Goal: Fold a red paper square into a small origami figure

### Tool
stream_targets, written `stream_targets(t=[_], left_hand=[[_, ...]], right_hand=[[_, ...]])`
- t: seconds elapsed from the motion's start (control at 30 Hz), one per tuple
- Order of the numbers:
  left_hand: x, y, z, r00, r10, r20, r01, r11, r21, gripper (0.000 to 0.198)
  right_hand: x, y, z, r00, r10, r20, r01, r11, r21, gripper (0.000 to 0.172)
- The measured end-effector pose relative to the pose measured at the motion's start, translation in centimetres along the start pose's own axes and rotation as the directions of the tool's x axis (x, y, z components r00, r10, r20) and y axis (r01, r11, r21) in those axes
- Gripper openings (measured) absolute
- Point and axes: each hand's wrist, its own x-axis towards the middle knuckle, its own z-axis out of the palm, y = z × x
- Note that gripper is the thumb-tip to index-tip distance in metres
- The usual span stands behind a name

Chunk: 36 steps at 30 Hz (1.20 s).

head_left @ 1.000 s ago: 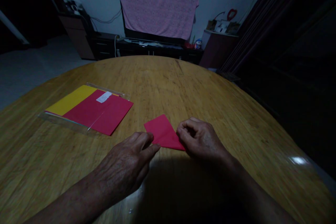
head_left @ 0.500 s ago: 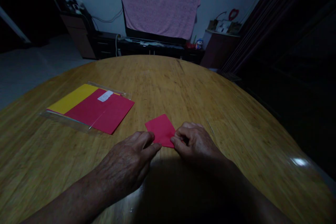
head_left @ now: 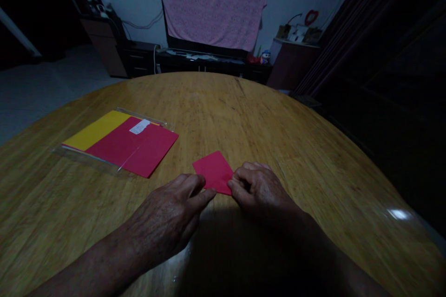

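Note:
A small folded piece of red paper (head_left: 213, 171) lies flat on the round wooden table (head_left: 278, 120), between my hands. My right hand (head_left: 259, 190) pinches its right edge between thumb and fingers. The fingertips of my left hand (head_left: 167, 213) rest on its lower left corner, with the fingers spread a little. Farther left, out of reach of both hands, lies a stack of red and yellow paper sheets (head_left: 118, 141) in a clear plastic sleeve (head_left: 87, 155) with a white label.
The table's far edge curves behind the papers. Beyond it stand a low dark cabinet (head_left: 212, 62) and a screen draped with a pink cloth (head_left: 211, 7). A small toy figure (head_left: 265, 57) stands on the cabinet. Dark curtains (head_left: 348, 32) hang at the right.
The red paper now looks narrower, its part under my right hand gone from view. My right hand has moved left onto the paper's right edge.

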Motion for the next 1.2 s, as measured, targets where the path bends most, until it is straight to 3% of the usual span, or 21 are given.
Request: stream_targets(t=[1.2], left_hand=[[0.15, 0.03, 0.07, 1.0, -0.002, -0.011, 0.002, 1.0, 0.01, 0.035]], right_hand=[[0.0, -0.34, 0.02, 1.0, 0.021, -0.007, -0.022, 0.999, -0.038, 0.022]])
